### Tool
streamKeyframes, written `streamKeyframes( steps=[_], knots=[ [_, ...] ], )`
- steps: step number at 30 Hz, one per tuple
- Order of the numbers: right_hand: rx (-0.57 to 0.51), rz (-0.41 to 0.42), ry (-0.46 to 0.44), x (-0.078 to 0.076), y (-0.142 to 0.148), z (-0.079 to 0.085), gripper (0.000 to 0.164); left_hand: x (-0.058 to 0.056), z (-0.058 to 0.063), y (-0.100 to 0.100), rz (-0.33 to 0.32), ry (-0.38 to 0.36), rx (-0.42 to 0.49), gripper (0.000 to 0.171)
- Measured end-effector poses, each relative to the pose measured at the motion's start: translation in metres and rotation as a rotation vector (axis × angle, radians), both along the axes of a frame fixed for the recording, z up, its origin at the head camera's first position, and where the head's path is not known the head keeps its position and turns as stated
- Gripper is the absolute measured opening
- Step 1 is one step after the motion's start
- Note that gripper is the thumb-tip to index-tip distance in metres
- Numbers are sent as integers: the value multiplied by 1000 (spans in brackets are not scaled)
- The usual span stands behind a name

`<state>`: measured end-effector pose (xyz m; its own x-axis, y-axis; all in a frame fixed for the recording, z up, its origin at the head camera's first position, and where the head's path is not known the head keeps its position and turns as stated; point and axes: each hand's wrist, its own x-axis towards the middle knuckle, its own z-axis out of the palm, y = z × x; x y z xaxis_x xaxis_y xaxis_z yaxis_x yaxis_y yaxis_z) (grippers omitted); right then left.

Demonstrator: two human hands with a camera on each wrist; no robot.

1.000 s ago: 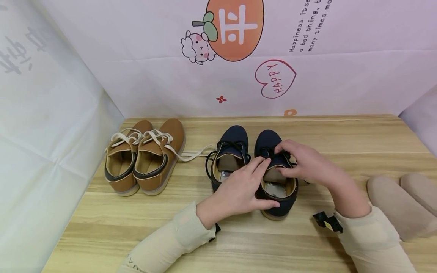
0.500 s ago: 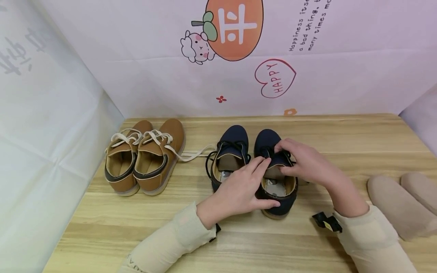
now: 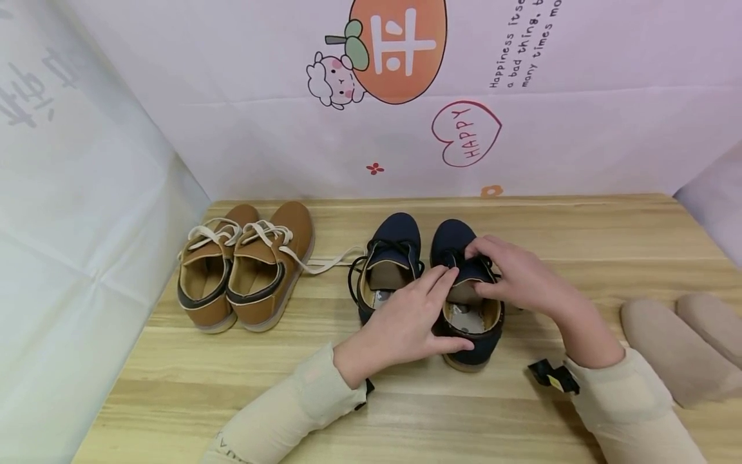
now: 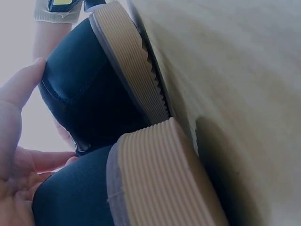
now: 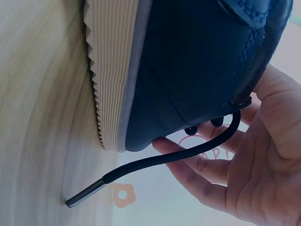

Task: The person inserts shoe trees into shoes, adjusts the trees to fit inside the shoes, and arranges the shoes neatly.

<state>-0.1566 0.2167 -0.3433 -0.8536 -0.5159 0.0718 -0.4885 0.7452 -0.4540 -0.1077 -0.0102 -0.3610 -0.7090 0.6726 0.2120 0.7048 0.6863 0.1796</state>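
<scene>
Two navy shoes stand side by side in the head view, toes away from me. My left hand (image 3: 400,325) holds the right-hand navy shoe (image 3: 449,238) from its left side, thumb against the heel and fingers reaching to the collar. Across the opening, my right hand (image 3: 518,274) grips the same shoe's upper by the laces, its thumb at the opening. A black shoelace (image 5: 160,159) with a metal tip hangs from this shoe in the right wrist view. The left-hand navy shoe (image 3: 399,230) sits under my left forearm side, partly hidden by that hand.
A pair of brown shoes (image 3: 298,225) with cream laces stands at the left, one lace (image 3: 330,264) trailing toward the navy pair. Beige slippers (image 3: 675,341) lie at the right. The wooden tabletop (image 3: 440,425) meets a printed white backdrop (image 3: 261,148).
</scene>
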Motion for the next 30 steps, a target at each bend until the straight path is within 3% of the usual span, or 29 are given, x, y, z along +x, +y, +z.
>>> streamKeyframes(
  steps=[7, 14, 20, 23, 30],
  knots=[
    [2, 17, -13, 2, 2, 2, 36, -1, 1, -1, -24, -8, 15, 101],
    [6, 48, -56, 5, 6, 7, 40, -3, 9, -13, -78, -148, 102, 84],
    [-13, 55, -95, 11, 12, 15, 43, -1, 8, -29, -141, -199, 215, 71],
    [-29, 59, -96, 14, 17, 18, 45, 3, 6, -40, -168, -183, 302, 65],
    [-88, -3, -178, 22, 31, 18, 53, 0, 8, -78, -176, 3, 380, 68]
  ],
)
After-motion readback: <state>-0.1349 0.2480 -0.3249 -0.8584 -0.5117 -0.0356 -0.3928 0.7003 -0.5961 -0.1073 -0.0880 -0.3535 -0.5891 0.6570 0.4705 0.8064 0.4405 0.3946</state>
